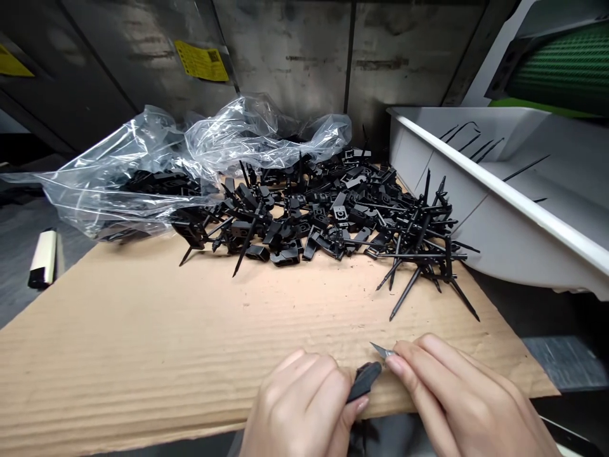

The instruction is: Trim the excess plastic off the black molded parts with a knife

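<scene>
Near the front edge of the cardboard sheet [157, 343], my left hand [304, 400] is closed around a small black plastic part [365, 381], whose rounded end sticks out past the thumb. My right hand [457, 393] pinches a craft knife [382, 350] close to its pointed blade; the handle is hidden in the fingers. The blade tip points left, just above the black part, and I cannot tell whether they touch. Beyond both hands lies a heap of similar black plastic parts [309, 209]. At its right end is a tangle of thin black sprue sticks [423, 247].
A crumpled clear plastic bag [214, 139] covers the heap's back left. On the right stands a light grey bin [442, 165] with several black sticks inside. A cream-coloured object with a black end [44, 259] lies far left. Metal panels [285, 57] rise behind.
</scene>
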`<control>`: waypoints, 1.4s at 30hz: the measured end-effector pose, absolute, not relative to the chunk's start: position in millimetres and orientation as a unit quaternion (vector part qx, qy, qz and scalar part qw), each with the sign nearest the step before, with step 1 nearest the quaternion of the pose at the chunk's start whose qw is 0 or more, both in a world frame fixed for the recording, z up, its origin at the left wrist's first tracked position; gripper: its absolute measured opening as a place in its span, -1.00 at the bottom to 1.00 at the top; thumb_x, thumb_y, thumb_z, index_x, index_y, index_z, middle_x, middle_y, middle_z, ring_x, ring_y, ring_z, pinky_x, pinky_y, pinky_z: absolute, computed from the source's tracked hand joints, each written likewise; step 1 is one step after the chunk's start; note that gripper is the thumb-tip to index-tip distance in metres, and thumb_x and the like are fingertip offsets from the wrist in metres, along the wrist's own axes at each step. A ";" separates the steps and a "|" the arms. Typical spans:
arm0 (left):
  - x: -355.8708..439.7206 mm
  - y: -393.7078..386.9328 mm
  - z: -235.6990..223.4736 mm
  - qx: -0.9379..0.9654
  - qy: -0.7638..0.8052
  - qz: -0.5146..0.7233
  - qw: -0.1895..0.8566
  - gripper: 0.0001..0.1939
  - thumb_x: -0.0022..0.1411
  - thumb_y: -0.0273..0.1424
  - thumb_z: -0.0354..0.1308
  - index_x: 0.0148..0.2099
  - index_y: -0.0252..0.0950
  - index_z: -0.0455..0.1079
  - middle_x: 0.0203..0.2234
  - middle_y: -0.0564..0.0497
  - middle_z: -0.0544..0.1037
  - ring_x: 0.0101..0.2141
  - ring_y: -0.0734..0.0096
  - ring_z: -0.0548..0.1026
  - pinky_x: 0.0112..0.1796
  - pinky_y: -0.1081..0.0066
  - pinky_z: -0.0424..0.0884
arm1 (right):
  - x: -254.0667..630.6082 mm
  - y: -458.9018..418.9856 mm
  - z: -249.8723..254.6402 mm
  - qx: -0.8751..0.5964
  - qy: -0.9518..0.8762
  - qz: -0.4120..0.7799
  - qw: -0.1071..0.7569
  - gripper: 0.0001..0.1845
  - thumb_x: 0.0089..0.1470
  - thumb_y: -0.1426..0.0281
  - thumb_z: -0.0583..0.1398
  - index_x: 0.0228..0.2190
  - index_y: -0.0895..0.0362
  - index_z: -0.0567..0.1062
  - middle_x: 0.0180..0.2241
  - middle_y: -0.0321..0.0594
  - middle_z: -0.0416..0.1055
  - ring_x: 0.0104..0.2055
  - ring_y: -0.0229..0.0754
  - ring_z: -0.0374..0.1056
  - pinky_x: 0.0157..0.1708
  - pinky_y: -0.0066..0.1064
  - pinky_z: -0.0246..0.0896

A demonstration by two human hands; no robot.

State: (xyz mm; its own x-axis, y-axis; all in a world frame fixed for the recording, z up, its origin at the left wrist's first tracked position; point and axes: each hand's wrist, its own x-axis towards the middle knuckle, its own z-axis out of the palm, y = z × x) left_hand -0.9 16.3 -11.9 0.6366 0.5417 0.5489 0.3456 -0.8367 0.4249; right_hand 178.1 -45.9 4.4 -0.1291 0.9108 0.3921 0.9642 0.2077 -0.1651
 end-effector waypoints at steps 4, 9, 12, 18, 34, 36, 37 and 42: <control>-0.2 16.8 -13.9 0.888 0.255 0.357 0.137 -0.81 0.17 -0.55 -0.05 -0.46 -0.31 0.28 -0.68 0.06 0.32 -0.63 0.39 0.26 -0.58 0.41 0.18 | 185.0 -47.7 4.9 -0.629 -0.746 -0.008 0.219 -0.68 0.18 0.38 -0.06 -0.44 0.05 0.45 -0.57 -0.32 0.37 -0.53 -0.31 0.39 -0.55 -0.57 0.26; -2.1 12.3 -7.7 0.889 0.283 0.314 0.173 -0.85 0.16 -0.58 -0.02 -0.43 -0.33 0.29 -0.63 0.02 0.37 -0.58 0.37 0.30 -0.53 0.39 0.20 | 186.5 -53.2 9.3 -0.628 -0.744 -0.006 0.228 -0.74 0.17 0.34 -0.03 -0.27 0.06 0.44 -0.48 -0.29 0.42 -0.45 -0.28 0.44 -0.55 -0.59 0.32; -1.5 11.6 -8.9 0.887 0.275 0.331 0.167 -0.85 0.16 -0.56 -0.04 -0.42 -0.33 0.30 -0.63 0.02 0.37 -0.59 0.36 0.30 -0.54 0.39 0.20 | 177.1 -49.0 10.6 -0.639 -0.731 0.001 0.240 -0.72 0.15 0.30 0.00 -0.15 0.09 0.37 -0.36 -0.23 0.41 -0.38 -0.28 0.44 -0.49 -0.57 0.35; -2.1 15.4 -2.2 0.887 0.282 0.314 0.188 -0.83 0.18 -0.53 -0.06 -0.35 -0.33 0.35 -0.59 0.00 0.42 -0.56 0.34 0.37 -0.53 0.40 0.27 | 168.1 -23.6 4.7 -0.684 -0.702 -0.050 0.194 -0.73 0.12 0.33 0.00 -0.19 0.10 0.40 -0.39 -0.20 0.35 -0.43 -0.17 0.42 -0.60 -0.42 0.33; 1.6 25.1 23.7 0.854 0.388 0.175 0.299 -0.81 0.28 -0.46 -0.13 -0.40 -0.25 0.20 -0.54 0.10 0.44 -0.50 0.39 0.42 -0.47 0.47 0.23 | 187.0 -64.0 2.0 -0.550 -0.797 -0.182 0.169 -0.66 0.12 0.54 -0.09 -0.17 0.21 0.40 -0.43 -0.20 0.44 -0.47 -0.23 0.37 -0.60 -0.49 0.25; 1.8 24.9 23.6 0.856 0.388 0.175 0.294 -0.81 0.28 -0.46 -0.12 -0.40 -0.25 0.21 -0.54 0.10 0.44 -0.49 0.39 0.42 -0.47 0.48 0.22 | 184.7 -61.2 2.9 -0.553 -0.794 -0.188 0.170 -0.65 0.12 0.54 -0.09 -0.16 0.21 0.40 -0.42 -0.18 0.43 -0.45 -0.22 0.37 -0.57 -0.49 0.24; 2.0 24.7 23.6 0.856 0.388 0.177 0.292 -0.81 0.27 -0.46 -0.12 -0.40 -0.25 0.21 -0.54 0.10 0.44 -0.49 0.39 0.42 -0.47 0.48 0.22 | 183.9 -60.6 3.4 -0.551 -0.793 -0.191 0.175 -0.65 0.12 0.54 -0.09 -0.16 0.21 0.40 -0.42 -0.17 0.43 -0.45 -0.22 0.37 -0.56 -0.48 0.24; 3.0 24.4 23.4 0.857 0.387 0.186 0.285 -0.79 0.26 -0.45 -0.12 -0.43 -0.25 0.21 -0.56 0.10 0.42 -0.51 0.40 0.41 -0.49 0.49 0.21 | 179.2 -60.6 6.4 -0.568 -0.783 -0.161 0.197 -0.64 0.12 0.58 -0.10 -0.19 0.20 0.43 -0.43 -0.18 0.43 -0.42 -0.22 0.36 -0.52 -0.47 0.21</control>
